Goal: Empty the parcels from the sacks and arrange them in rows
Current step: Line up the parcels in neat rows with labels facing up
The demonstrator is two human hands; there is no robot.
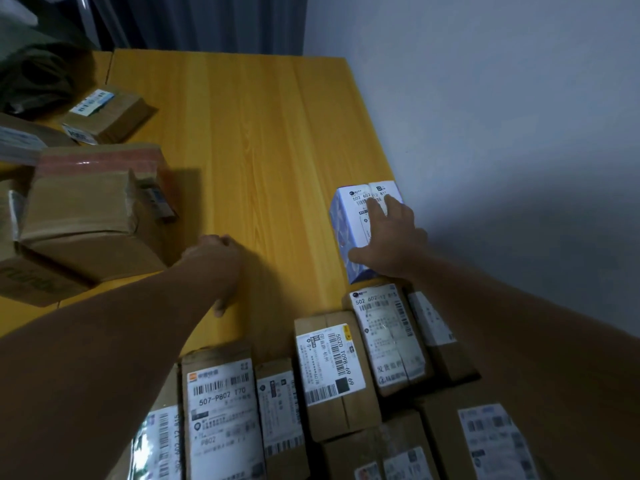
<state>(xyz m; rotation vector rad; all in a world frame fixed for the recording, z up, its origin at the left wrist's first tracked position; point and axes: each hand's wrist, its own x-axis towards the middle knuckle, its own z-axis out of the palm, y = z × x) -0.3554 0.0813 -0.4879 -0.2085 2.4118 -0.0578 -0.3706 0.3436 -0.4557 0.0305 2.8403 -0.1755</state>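
Note:
A white and blue box (346, 220) with a shipping label stands on the yellow wooden table (249, 140) at its right edge. My right hand (391, 233) lies over its top and side, fingers spread, gripping it. My left hand (216, 265) rests on the bare table to the left, fingers curled, holding nothing. Several labelled cardboard parcels (332, 372) lie side by side in rows along the near edge, just below the white box. A loose heap of brown parcels (90, 209) sits at the left.
A dark sack (38, 81) lies at the far left corner behind a small labelled parcel (107, 112). A grey wall (502, 116) runs along the table's right edge, and a dark curtain (207, 22) hangs at the back.

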